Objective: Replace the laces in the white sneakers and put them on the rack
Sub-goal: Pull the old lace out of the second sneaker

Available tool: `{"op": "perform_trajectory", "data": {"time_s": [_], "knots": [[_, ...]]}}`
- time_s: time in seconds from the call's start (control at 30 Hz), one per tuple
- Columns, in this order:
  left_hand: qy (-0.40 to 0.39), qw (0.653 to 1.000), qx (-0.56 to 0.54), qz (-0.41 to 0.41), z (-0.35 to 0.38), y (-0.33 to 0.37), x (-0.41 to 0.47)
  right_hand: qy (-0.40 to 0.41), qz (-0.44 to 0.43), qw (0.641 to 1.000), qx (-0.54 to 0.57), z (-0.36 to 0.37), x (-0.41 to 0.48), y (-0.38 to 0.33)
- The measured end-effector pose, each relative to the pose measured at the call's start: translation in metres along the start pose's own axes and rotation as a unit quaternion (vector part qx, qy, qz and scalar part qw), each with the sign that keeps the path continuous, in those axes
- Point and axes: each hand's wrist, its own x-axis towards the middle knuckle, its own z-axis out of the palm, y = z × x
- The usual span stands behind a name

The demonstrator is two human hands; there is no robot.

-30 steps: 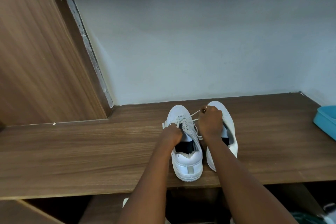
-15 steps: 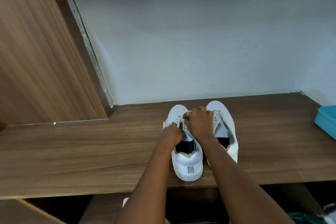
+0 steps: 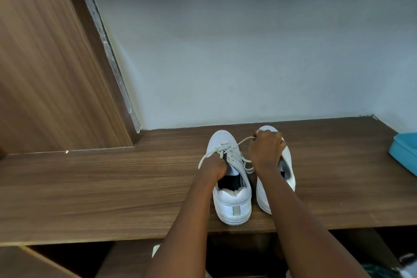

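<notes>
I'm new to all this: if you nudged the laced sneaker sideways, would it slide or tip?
Probably slide: the sneaker sits flat on a wide sole on the smooth shelf. Tipping looks unlikely, as it is low. The lace, pulled taut by the right hand, might hold it back.

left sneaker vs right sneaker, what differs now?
The left sneaker carries a lace, gripped by left hand and right hand; right sneaker shows none. Left sneaker is in full view; right hand partly hides right sneaker. Both white, toes to the wall, side by side on the wooden shelf.
</notes>
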Motion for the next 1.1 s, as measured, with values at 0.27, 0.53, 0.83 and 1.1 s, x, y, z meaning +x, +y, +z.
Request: {"op": "perform_trajectory", "data": {"time_s": [0.27,0.53,0.83,1.1], "knots": [[0.014,0.999,0.019,0.044,0.0,0.001,-0.001,-0.14,-0.184,0.973,0.001,0.01,-0.01,-0.016],[0.001,1.0,0.004,0.03,0.001,-0.001,0.0,-0.093,-0.152,0.983,-0.038,0.008,-0.011,-0.015],[-0.006,1.0,-0.029,-0.008,0.001,-0.001,0.0,0.025,0.034,0.999,-0.021,0.0,-0.007,-0.007],[-0.005,0.999,-0.032,0.001,0.002,-0.002,0.001,-0.067,-0.07,0.995,-0.038,0.001,-0.004,-0.009]]}}
